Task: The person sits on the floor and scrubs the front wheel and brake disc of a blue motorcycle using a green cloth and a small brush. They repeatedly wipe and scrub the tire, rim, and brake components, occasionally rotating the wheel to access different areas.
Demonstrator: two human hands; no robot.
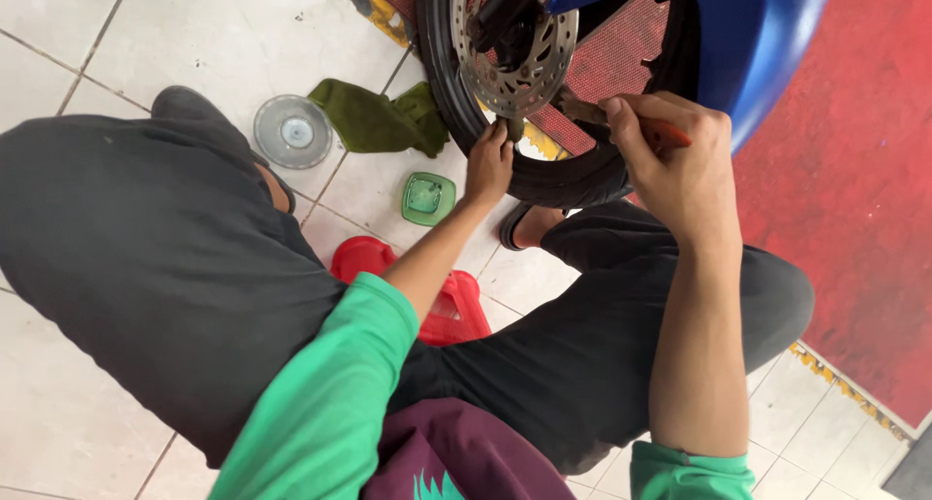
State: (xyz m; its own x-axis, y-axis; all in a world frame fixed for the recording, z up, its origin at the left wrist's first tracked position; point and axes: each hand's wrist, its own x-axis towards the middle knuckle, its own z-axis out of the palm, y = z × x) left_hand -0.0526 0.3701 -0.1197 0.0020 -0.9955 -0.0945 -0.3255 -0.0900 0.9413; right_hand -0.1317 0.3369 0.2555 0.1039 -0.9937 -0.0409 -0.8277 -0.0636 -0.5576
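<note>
A: What do my hands hold?

B: My right hand (pixel 680 165) is closed around a tool with an orange handle (pixel 665 133), its tip by the brake disc (pixel 519 68). My left hand (pixel 488 165) pinches a small part (pixel 514 128) at the bottom of the disc, touching the black tyre (pixel 563 175).

A: What is on the floor?

B: A green rag (pixel 374 119), a round clear lid (pixel 293 131), a small green cup (pixel 427 198) and a red stool (pixel 451 311) under me.

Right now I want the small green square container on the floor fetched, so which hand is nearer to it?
Left. The left hand is just right of the green container; the right hand, holding an orange-handled tool, sits farther right.
</note>
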